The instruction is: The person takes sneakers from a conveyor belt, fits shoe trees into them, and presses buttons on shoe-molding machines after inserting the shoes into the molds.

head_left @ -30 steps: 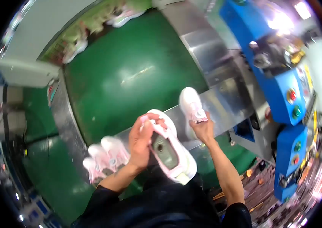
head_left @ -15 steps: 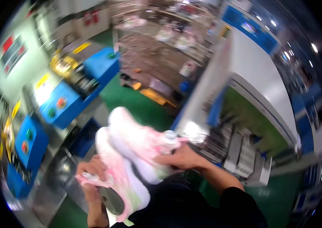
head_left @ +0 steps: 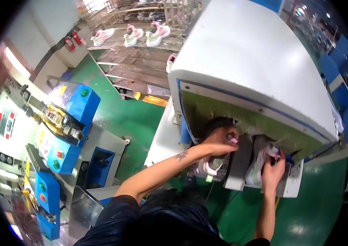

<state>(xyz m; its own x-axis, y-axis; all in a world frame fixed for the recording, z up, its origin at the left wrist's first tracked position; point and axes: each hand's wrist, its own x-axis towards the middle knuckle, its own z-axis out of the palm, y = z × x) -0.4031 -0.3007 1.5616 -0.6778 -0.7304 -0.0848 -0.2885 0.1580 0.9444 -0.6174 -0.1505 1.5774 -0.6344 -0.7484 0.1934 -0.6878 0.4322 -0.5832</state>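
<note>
My left hand (head_left: pixel 222 141) reaches into the curtained opening of a white machine (head_left: pixel 260 53), its fingers closed at the upper part of a pink-and-white sports shoe (head_left: pixel 211 165). That shoe points inward, its pale green heel tab facing me; my hand and the curtain hide its front. My right hand (head_left: pixel 273 169) is closed on the upper of a second sports shoe (head_left: pixel 255 170), at the right of the same opening. A grey slatted bed (head_left: pixel 236 172) lies between the two shoes. The green curtain (head_left: pixel 239 108) hangs just beyond my hands.
A wire rack (head_left: pixel 131 61) with several similar shoes (head_left: pixel 157 35) stands behind on the left. Blue-and-grey machines with coloured buttons (head_left: pixel 59 155) line my left side. Two red fire extinguishers (head_left: pixel 73 40) are by the wall. The floor (head_left: pixel 133 119) is green.
I have turned right towards the white machine. Both shoes, held together in front of me before, are now apart at its opening, one by each hand.
</note>
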